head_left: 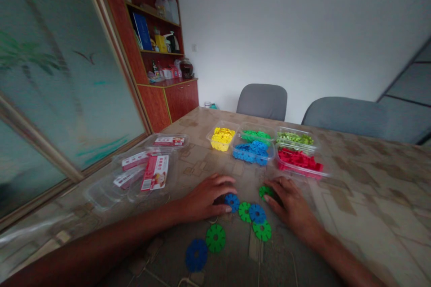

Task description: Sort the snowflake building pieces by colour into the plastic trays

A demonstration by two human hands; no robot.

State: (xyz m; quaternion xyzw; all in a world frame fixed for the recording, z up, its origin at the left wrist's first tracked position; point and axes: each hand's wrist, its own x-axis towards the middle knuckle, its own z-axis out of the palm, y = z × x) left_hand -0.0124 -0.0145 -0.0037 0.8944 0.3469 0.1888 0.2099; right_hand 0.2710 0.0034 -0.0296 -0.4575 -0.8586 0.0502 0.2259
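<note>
The left hand's (215,197) fingers pinch a blue, notched plastic disc (235,199); the right hand's (286,197) pinch a green, notched plastic disc (263,192). Between them, a green-and-blue three-disc cluster (253,211) lies on the brown patterned desk (350,233), a blue-and-green pair (202,251) nearer the wearer. Seemingly little is done: most pieces (254,150) remain loose in five clear plastic tubs (313,175). Leftward, clear plastic lids (101,193) carry red-and-white labels (158,172), barcode visible, lettering too small to read.

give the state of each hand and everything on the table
left hand: thumb and fingers at a blue disc
right hand: thumb and fingers at a green disc
middle three discs: touching
nearest two discs: edges meeting
five tubs: open, holding colored pieces
labelled clear lids: loosely piled
</note>
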